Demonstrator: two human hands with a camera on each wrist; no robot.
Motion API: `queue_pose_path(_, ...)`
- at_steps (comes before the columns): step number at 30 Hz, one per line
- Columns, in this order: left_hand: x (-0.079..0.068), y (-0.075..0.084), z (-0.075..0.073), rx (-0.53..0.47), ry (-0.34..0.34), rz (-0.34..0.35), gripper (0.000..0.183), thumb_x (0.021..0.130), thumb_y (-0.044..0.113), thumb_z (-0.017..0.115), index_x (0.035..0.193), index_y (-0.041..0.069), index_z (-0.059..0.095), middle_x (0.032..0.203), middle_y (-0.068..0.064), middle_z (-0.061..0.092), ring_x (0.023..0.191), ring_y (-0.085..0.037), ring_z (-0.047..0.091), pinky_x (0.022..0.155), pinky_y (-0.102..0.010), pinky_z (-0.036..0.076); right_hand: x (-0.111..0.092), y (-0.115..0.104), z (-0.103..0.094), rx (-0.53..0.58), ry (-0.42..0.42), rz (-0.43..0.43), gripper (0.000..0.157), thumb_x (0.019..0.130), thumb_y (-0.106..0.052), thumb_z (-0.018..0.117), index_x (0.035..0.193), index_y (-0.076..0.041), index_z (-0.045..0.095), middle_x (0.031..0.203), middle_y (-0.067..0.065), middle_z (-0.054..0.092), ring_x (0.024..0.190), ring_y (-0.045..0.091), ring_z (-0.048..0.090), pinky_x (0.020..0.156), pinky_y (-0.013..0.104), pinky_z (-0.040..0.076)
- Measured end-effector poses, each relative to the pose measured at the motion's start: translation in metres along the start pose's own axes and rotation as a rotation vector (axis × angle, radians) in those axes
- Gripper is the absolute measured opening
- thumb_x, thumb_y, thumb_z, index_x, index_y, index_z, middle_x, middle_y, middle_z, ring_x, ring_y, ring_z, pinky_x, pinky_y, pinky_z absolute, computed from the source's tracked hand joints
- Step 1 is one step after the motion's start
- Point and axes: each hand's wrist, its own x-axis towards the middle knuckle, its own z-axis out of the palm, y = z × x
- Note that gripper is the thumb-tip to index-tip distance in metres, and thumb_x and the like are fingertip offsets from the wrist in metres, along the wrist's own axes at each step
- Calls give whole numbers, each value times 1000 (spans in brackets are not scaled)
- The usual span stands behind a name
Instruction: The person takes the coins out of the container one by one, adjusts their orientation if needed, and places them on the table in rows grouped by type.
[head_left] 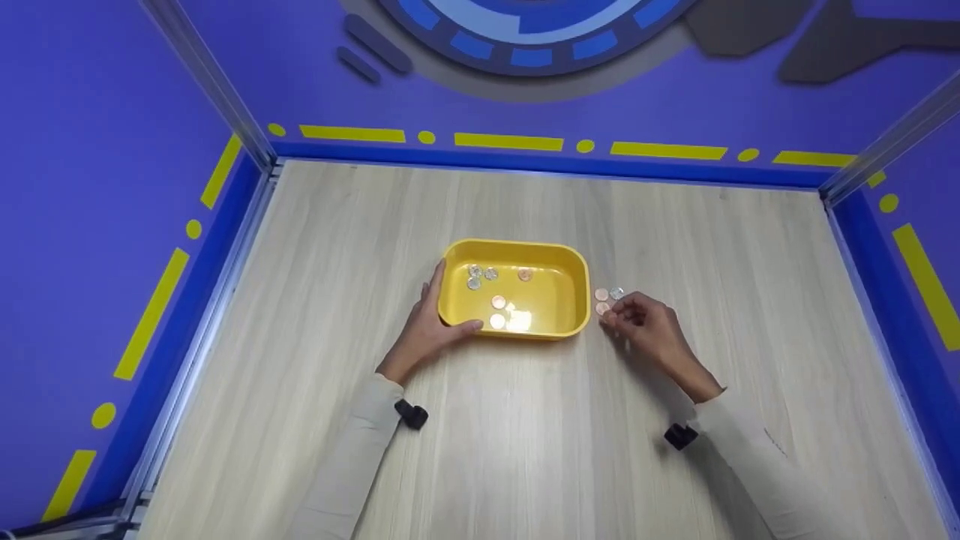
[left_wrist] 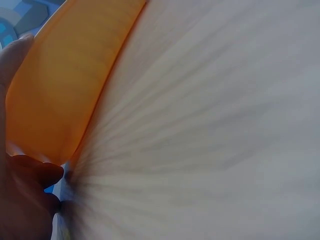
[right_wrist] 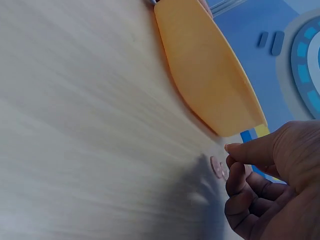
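A yellow rectangular plastic box [head_left: 514,247] sits on the table with several copper and silver coins inside. My left hand [head_left: 431,322] grips its left end, thumb along the near rim and fingers around the outer wall; the left wrist view shows fingers against the wall [left_wrist: 75,75]. My right hand [head_left: 649,326] is just right of the box, thumb and index fingertips pinched on a small coin mostly hidden by them. By these fingertips lie two copper coins [head_left: 601,295] and a silver coin [head_left: 616,292]. In the right wrist view, the other fingers [right_wrist: 240,205] are curled.
The light wood-grain tabletop [head_left: 510,427] is bounded by blue panels [head_left: 525,112] with yellow dashes at the back and both sides. Metal frame posts [head_left: 225,97] stand at the corners. A black wrist device [head_left: 411,414] sits at the left sleeve, another [head_left: 680,436] at the right.
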Motion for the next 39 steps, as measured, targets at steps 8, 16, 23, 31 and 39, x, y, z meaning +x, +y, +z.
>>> queue_pose_path(8, -2, 2, -1, -10, -3, -16, 134, 84, 56, 94, 179, 18, 9, 166, -17, 51, 156, -42, 39, 127, -57, 32, -7, 12, -1, 2, -14, 32, 15, 103, -14, 80, 108, -1, 75, 95, 14, 74, 80, 20, 63, 64, 20, 50)
queue_pose_path(16, -3, 0, 1, -2, -2, -27, 134, 83, 55, 94, 180, 21, 8, 164, -19, 50, 145, -36, 51, 123, -55, 37, -9, 14, 6, -8, 2, 40, 13, 102, -12, 81, 108, -2, 75, 95, 12, 73, 82, 20, 63, 66, 19, 50)
queue_pose_path(23, -2, 1, 1, 5, 5, -19, 134, 83, 54, 94, 180, 20, 8, 158, -20, 51, 127, -29, 60, 118, -53, 42, -6, 13, 17, -34, 37, -16, 9, 101, -8, 80, 104, -2, 75, 95, 10, 75, 83, 18, 64, 70, 18, 49)
queue_pose_path(31, -2, 2, 0, -3, 9, -37, 135, 82, 54, 95, 179, 20, 8, 164, -21, 49, 146, -37, 51, 124, -56, 36, -3, 11, 23, -87, 82, -43, 9, 102, -11, 80, 105, -4, 76, 94, 7, 75, 82, 20, 64, 71, 18, 47)
queue_pose_path(39, -3, 2, -1, -2, 2, -21, 135, 82, 57, 94, 179, 20, 8, 165, -19, 50, 156, -42, 41, 125, -57, 35, -6, 17, 22, -131, 95, -90, 14, 96, 0, 84, 109, 2, 79, 99, 13, 75, 86, 22, 66, 75, 18, 48)
